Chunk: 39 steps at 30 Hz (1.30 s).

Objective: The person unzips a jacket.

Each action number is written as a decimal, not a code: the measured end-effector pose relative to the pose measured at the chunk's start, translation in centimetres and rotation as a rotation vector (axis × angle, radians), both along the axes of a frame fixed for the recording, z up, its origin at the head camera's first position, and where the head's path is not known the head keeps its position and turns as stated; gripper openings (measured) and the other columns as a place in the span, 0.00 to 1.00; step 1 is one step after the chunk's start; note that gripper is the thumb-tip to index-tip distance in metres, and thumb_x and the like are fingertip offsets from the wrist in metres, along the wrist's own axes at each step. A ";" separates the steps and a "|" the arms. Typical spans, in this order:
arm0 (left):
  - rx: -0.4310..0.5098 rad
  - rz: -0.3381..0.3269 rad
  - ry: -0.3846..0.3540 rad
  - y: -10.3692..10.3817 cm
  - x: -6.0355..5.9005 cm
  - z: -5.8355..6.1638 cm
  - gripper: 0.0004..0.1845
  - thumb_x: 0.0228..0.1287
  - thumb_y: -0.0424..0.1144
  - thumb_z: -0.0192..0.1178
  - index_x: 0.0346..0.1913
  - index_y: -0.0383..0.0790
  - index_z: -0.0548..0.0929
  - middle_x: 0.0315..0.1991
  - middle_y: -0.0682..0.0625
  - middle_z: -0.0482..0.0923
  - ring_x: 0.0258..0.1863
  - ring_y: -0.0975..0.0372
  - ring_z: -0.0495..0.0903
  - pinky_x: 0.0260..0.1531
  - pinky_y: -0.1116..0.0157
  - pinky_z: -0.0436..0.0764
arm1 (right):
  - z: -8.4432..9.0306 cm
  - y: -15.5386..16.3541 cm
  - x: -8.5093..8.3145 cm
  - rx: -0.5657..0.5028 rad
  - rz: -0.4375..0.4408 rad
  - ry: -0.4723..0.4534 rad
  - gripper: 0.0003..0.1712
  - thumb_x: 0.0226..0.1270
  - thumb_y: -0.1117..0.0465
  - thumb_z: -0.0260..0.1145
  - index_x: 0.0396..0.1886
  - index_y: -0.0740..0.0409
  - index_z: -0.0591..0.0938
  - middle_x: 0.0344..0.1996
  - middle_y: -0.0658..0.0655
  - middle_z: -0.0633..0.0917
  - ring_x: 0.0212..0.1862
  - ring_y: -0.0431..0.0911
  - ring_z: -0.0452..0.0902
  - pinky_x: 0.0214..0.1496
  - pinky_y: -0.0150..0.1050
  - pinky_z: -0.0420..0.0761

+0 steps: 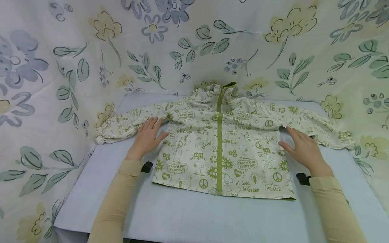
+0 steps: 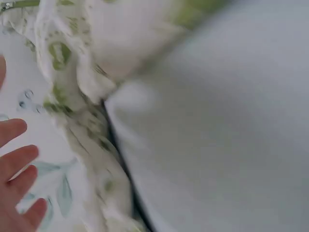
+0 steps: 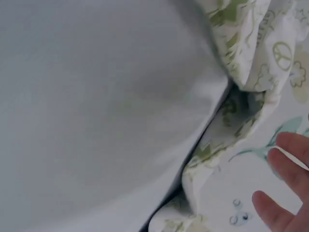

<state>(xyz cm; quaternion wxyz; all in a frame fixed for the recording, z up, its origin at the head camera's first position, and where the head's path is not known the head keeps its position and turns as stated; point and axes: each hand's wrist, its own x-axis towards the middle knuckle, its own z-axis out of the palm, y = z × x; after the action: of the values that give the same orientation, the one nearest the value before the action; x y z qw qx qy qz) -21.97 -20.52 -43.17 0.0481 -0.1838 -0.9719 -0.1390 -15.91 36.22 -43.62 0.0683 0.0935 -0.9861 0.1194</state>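
A cream zip-up jacket [image 1: 197,152] with green cartoon and lettering print lies spread front side up, its green zipper [image 1: 219,145] done up to the collar. Both sleeves stretch outward: one sleeve [image 1: 121,123] to the left, the other sleeve [image 1: 328,130] to the right. My left hand [image 1: 148,137] has its fingers extended by the left underarm, over the lower edge of that sleeve. At the opposite underarm, my right hand [image 1: 307,146] is spread, fingertips close to the jacket's side. In each wrist view, fingers [image 2: 19,162] [image 3: 289,174] appear apart, holding nothing.
The jacket lies on a table with a pale cloth [image 1: 182,216]. Behind it and along both sides hangs a floral curtain [image 1: 194,44]. The table's front edge shows at the lower left. A black wrist device [image 1: 147,167] sits on each forearm.
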 end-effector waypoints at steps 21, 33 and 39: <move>0.226 -0.268 0.339 16.3 -7.1 5.1 0.10 0.68 0.38 0.53 0.47 0.40 0.80 0.46 0.47 0.76 0.48 0.56 0.73 0.49 0.63 0.71 | 1.9 -11.8 -6.6 -0.047 0.073 0.231 0.17 0.70 0.58 0.55 0.51 0.64 0.78 0.33 0.62 0.83 0.31 0.57 0.75 0.30 0.54 0.74; 0.115 -0.236 0.179 19.5 -10.6 7.6 0.21 0.70 0.33 0.47 0.65 0.36 0.65 0.62 0.44 0.65 0.62 0.55 0.62 0.62 0.65 0.59 | 1.2 -15.9 -8.6 -0.059 0.079 0.211 0.13 0.70 0.58 0.55 0.39 0.61 0.83 0.30 0.58 0.84 0.31 0.54 0.77 0.29 0.51 0.76; -0.059 -0.227 0.063 20.7 -12.1 8.8 0.26 0.71 0.35 0.44 0.70 0.38 0.57 0.69 0.45 0.53 0.68 0.55 0.50 0.67 0.61 0.48 | 2.1 -17.7 -9.1 -0.068 0.085 0.192 0.13 0.70 0.59 0.54 0.38 0.60 0.83 0.27 0.56 0.83 0.30 0.53 0.76 0.31 0.49 0.76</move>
<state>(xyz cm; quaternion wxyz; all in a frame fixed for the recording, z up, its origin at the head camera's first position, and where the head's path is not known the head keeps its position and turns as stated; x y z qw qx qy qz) -34.02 0.22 -34.40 0.0570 -0.2985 -0.9464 -0.1091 -25.00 18.49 -41.57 0.1605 0.1441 -0.9654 0.1464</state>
